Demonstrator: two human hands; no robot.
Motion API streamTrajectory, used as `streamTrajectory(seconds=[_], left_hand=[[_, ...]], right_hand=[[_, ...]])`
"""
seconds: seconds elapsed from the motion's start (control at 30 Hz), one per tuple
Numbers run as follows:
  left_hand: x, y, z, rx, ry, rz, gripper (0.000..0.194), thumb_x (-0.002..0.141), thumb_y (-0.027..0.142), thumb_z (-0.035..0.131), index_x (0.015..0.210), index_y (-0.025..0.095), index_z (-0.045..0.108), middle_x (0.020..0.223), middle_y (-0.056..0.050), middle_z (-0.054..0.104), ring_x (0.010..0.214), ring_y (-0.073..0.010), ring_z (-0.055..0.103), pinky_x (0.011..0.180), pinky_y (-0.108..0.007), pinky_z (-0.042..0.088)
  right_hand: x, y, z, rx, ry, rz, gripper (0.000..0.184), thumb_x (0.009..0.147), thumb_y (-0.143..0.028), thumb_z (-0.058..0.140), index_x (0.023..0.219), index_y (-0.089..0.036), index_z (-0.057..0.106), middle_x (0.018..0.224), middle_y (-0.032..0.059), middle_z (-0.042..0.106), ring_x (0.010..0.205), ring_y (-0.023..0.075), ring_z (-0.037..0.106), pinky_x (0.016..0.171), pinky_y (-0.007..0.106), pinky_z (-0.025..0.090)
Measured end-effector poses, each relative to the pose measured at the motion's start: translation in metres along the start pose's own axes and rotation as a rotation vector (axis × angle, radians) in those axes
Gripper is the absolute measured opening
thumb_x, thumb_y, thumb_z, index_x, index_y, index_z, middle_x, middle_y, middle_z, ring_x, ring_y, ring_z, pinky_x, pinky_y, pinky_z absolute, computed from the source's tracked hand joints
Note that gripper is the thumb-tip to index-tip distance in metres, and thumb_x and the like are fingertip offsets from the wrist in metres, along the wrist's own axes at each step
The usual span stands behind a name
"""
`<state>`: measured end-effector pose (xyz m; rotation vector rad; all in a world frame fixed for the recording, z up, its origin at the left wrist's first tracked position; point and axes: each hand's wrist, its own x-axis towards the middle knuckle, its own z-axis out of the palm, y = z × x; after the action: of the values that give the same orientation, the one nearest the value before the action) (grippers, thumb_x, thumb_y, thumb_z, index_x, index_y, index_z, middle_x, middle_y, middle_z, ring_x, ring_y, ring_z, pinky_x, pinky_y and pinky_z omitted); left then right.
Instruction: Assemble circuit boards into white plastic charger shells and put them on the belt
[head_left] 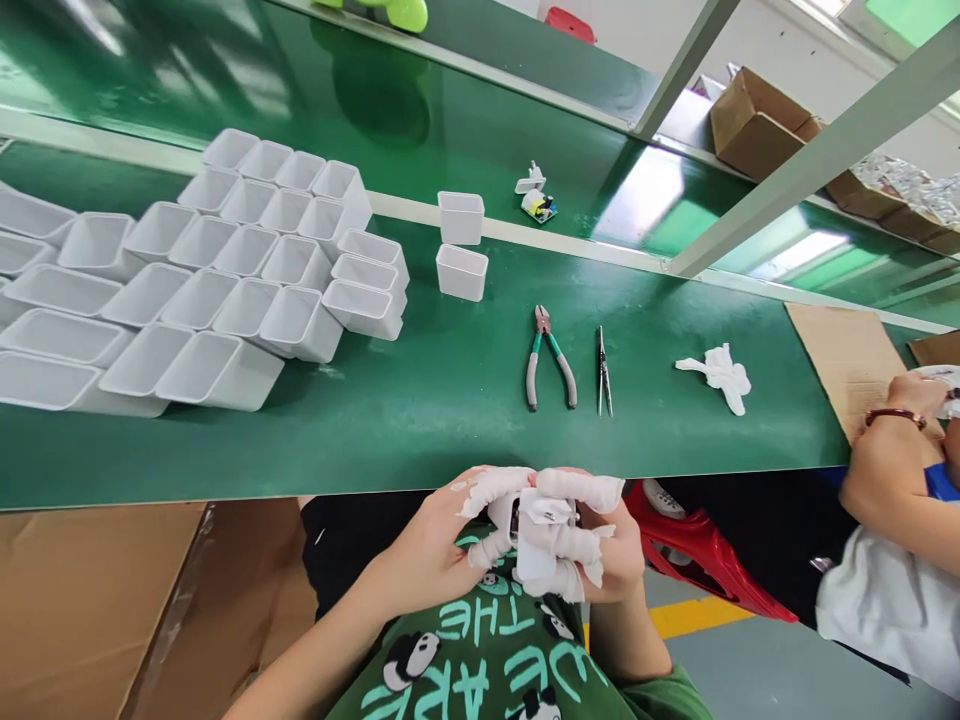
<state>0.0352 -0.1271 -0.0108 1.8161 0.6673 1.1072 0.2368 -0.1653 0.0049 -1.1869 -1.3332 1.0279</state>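
Observation:
Both of my hands meet close to my chest, below the front edge of the green table (pixel 420 420). Their fingertips are wrapped in white finger cots. My left hand (pixel 442 545) and my right hand (pixel 592 545) are closed together on a small white plastic part (pixel 541 525) with a dark opening. A pair of pliers (pixel 550 356) with grey-green handles and a pair of tweezers (pixel 604 370) lie on the table just beyond my hands.
Many white plastic housings (pixel 225 280) lie stacked in rows at the left, with two more (pixel 461 245) standing apart. A small circuit part (pixel 537 200) lies farther back. A crumpled white cloth (pixel 720 375), cardboard (pixel 847 360) and a co-worker's arm (pixel 892 470) are at the right.

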Motion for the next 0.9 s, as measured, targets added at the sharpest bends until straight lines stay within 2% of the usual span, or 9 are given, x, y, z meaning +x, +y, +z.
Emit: streamTrajectory(seconds=[0.1, 0.23, 0.3, 0.4, 0.5, 0.57, 0.63, 0.8, 0.9], left_hand=[[0.003, -0.002, -0.004, 0.095, -0.017, 0.035, 0.047, 0.094, 0.018, 0.057, 0.141, 0.022, 0.054, 0.124, -0.013, 0.073, 0.112, -0.0247, 0.071, 0.096, -0.035, 0.058], [0.005, -0.008, -0.007, 0.25, -0.015, 0.071, 0.042, 0.096, 0.019, 0.053, 0.138, 0.02, 0.053, 0.117, -0.011, 0.075, 0.105, -0.0222, 0.072, 0.091, -0.033, 0.06], [0.005, -0.012, -0.007, 0.378, -0.003, 0.091, 0.036, 0.096, 0.018, 0.052, 0.131, 0.018, 0.056, 0.114, -0.012, 0.075, 0.106, -0.0241, 0.072, 0.091, -0.036, 0.06], [0.005, -0.015, -0.011, 0.607, -0.008, 0.092, 0.028, 0.096, 0.015, 0.054, 0.123, 0.015, 0.059, 0.116, -0.017, 0.073, 0.12, -0.0317, 0.064, 0.102, -0.05, 0.055], [0.004, -0.012, -0.022, 0.715, -0.059, 0.062, 0.039, 0.096, 0.021, 0.06, 0.134, 0.012, 0.054, 0.128, -0.021, 0.068, 0.13, -0.0362, 0.056, 0.112, -0.062, 0.043], [0.001, -0.009, -0.032, 0.716, -0.045, 0.039, 0.052, 0.097, 0.026, 0.063, 0.144, 0.012, 0.047, 0.136, -0.021, 0.063, 0.13, -0.0339, 0.056, 0.116, -0.06, 0.04], [-0.002, -0.007, -0.04, 0.714, 0.02, 0.027, 0.059, 0.097, 0.028, 0.063, 0.15, 0.013, 0.041, 0.139, -0.021, 0.061, 0.127, -0.0308, 0.059, 0.117, -0.055, 0.042], [-0.007, -0.005, -0.047, 0.731, 0.107, 0.005, 0.057, 0.098, 0.03, 0.062, 0.149, 0.014, 0.044, 0.139, -0.019, 0.062, 0.13, -0.0296, 0.058, 0.114, -0.047, 0.048], [-0.007, -0.001, -0.047, 0.709, 0.12, 0.002, 0.055, 0.099, 0.029, 0.06, 0.149, 0.016, 0.044, 0.135, -0.016, 0.065, 0.127, -0.0274, 0.062, 0.113, -0.044, 0.05]], right_hand=[[0.003, 0.004, -0.003, -0.055, -0.185, -0.062, 0.053, 0.089, -0.033, 0.076, 0.14, -0.029, 0.063, 0.123, 0.01, 0.075, 0.096, 0.0245, 0.077, 0.079, 0.034, 0.066], [0.012, 0.012, -0.01, -0.341, -0.315, -0.471, 0.062, 0.091, -0.013, 0.067, 0.149, -0.032, 0.053, 0.147, 0.0103, 0.06, 0.126, 0.0298, 0.065, 0.1, 0.043, 0.061], [0.016, 0.017, -0.011, -0.458, -0.344, -0.579, 0.061, 0.091, -0.007, 0.061, 0.148, -0.03, 0.054, 0.157, 0.0115, 0.05, 0.136, 0.0316, 0.057, 0.105, 0.046, 0.058], [0.019, 0.023, -0.011, -0.559, -0.332, -0.557, 0.06, 0.09, -0.002, 0.058, 0.146, -0.026, 0.056, 0.16, 0.0151, 0.045, 0.138, 0.0314, 0.055, 0.106, 0.045, 0.057], [0.019, 0.025, -0.01, -0.609, -0.33, -0.544, 0.06, 0.088, 0.0, 0.057, 0.143, -0.025, 0.059, 0.159, 0.0164, 0.045, 0.139, 0.0315, 0.054, 0.107, 0.044, 0.057], [0.018, 0.024, -0.01, -0.637, -0.333, -0.54, 0.06, 0.087, 0.0, 0.057, 0.141, -0.025, 0.061, 0.155, 0.0166, 0.05, 0.136, 0.031, 0.058, 0.104, 0.044, 0.059], [0.018, 0.023, -0.01, -0.679, -0.334, -0.526, 0.059, 0.085, 0.0, 0.056, 0.137, -0.025, 0.063, 0.149, 0.0172, 0.056, 0.131, 0.0311, 0.062, 0.1, 0.044, 0.061], [0.021, 0.018, -0.009, -0.701, -0.3, -0.527, 0.057, 0.082, 0.001, 0.053, 0.131, -0.025, 0.067, 0.137, 0.0168, 0.065, 0.124, 0.0288, 0.067, 0.094, 0.041, 0.063], [0.017, 0.006, -0.012, -0.642, -0.199, -0.528, 0.038, 0.09, -0.008, 0.055, 0.118, -0.026, 0.073, 0.131, 0.0131, 0.069, 0.115, 0.0244, 0.072, 0.089, 0.037, 0.065]])
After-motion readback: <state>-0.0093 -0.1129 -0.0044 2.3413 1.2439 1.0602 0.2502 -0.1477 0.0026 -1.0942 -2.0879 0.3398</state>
